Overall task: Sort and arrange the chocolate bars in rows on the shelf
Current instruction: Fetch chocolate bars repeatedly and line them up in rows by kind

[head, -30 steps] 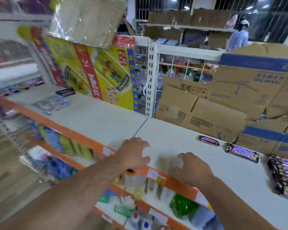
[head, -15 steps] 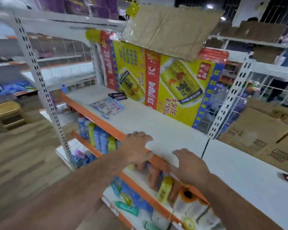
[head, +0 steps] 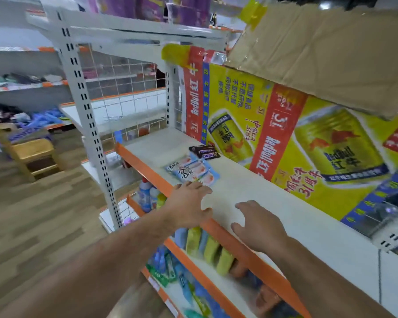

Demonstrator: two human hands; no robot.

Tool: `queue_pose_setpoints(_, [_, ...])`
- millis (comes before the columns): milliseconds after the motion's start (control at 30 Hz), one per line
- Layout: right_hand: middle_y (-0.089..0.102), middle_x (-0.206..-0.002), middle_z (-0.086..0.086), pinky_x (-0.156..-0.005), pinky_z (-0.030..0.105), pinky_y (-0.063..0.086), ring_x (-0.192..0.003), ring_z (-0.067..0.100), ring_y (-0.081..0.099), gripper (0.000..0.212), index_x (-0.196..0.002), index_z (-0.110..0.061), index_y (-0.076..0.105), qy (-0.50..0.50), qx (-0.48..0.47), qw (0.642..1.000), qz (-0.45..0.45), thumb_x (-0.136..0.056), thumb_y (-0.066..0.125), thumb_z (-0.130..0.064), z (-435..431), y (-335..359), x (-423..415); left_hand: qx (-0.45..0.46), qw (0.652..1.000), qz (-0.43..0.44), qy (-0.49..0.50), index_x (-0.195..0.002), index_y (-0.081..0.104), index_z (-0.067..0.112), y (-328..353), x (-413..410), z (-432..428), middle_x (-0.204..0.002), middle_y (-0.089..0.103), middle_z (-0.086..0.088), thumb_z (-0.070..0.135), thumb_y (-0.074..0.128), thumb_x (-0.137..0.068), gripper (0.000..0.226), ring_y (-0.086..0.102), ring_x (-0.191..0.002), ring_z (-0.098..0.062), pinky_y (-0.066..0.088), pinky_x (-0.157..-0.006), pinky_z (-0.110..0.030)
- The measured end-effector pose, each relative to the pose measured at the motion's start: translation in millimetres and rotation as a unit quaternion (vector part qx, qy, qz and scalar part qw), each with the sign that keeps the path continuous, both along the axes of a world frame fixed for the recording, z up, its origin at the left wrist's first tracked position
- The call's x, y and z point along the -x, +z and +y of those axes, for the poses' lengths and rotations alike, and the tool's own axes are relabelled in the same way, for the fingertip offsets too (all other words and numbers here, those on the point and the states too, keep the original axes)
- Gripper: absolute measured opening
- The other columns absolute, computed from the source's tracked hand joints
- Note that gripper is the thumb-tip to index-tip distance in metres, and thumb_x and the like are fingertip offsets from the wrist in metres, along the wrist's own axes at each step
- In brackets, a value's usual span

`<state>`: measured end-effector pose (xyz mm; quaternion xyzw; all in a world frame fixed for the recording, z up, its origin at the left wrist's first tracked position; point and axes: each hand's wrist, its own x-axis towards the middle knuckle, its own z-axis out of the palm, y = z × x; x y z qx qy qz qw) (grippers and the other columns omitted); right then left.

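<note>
2 hands open, empty: left hand nr Dove bars, right hand farther from them. Risk: hasty grab shoves bars off shelf front edge.

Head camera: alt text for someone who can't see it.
An open left hand is beside pale blue Dove chocolate packets on a white shelf with an orange edge; the open right hand is alongside. Dark brown Snickers bars lie farther back, near a yellow Red Bull poster.
</note>
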<state>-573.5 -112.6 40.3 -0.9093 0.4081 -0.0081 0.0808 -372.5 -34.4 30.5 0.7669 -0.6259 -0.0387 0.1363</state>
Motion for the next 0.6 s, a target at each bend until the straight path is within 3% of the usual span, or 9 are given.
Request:
queue_pose_setpoints(100, [0.039,-0.144,-0.006,-0.096,0.034,0.045,-0.125,0.016,0.049,0.056,-0.142,-0.031,0.038,0.011,0.007,1.000,-0.006,-0.090,0.049,-0.050,-38,-6,-30,0.016,1.000,0.000,0.007,-0.131,0.050,0.033,-1,-27,-27,-0.126,0.054,0.007,0.051,0.053,-0.081,0.053,0.046,-0.123,-0.021,0.036,-0.101,-0.040])
queue_pose_setpoints(233, [0.043,-0.140,-0.003,-0.092,0.035,0.048,-0.120,0.019,0.052,0.052,-0.139,-0.029,0.041,0.016,0.006,1.000,-0.016,-0.091,0.051,-0.045,-92,-9,-67,0.019,0.999,-0.007,0.035,-0.134,0.052,0.030,5,-63,-64,-0.137,0.052,0.003,0.045,0.051,-0.085,0.051,0.041,-0.131,-0.024,0.035,-0.105,-0.039])
queue_pose_setpoints(367, [0.042,-0.140,-0.002,-0.090,0.035,0.048,-0.120,0.020,0.052,0.050,-0.140,-0.030,0.040,0.028,0.007,0.999,-0.019,-0.093,0.051,-0.042,-138,-12,-95,0.012,0.998,-0.017,0.055,-0.122,0.060,0.025,13,-93,-104,-0.122,0.062,-0.001,0.041,0.036,-0.079,0.051,0.051,-0.114,-0.027,0.044,-0.094,-0.038])
queue_pose_setpoints(500, [0.043,-0.140,-0.002,-0.086,0.034,0.047,-0.119,0.021,0.053,0.049,-0.140,-0.032,0.040,0.024,-0.005,0.999,-0.021,-0.093,0.053,-0.037,-174,-18,-115,0.017,0.999,-0.021,0.041,-0.123,0.060,0.026,7,-116,-142,-0.120,0.061,-0.001,0.030,0.047,-0.091,0.035,0.052,-0.111,-0.025,0.045,-0.092,-0.037])
queue_pose_setpoints(600, [0.045,-0.136,0.001,-0.082,0.033,0.049,-0.115,0.023,0.055,0.048,-0.140,-0.032,0.041,0.025,-0.004,0.999,-0.020,-0.093,0.052,-0.033,-194,-23,-132,0.019,0.999,-0.025,0.024,-0.125,0.060,0.026,3,-133,-169,-0.121,0.060,-0.001,0.026,0.046,-0.092,0.036,0.051,-0.110,-0.023,0.044,-0.093,-0.036])
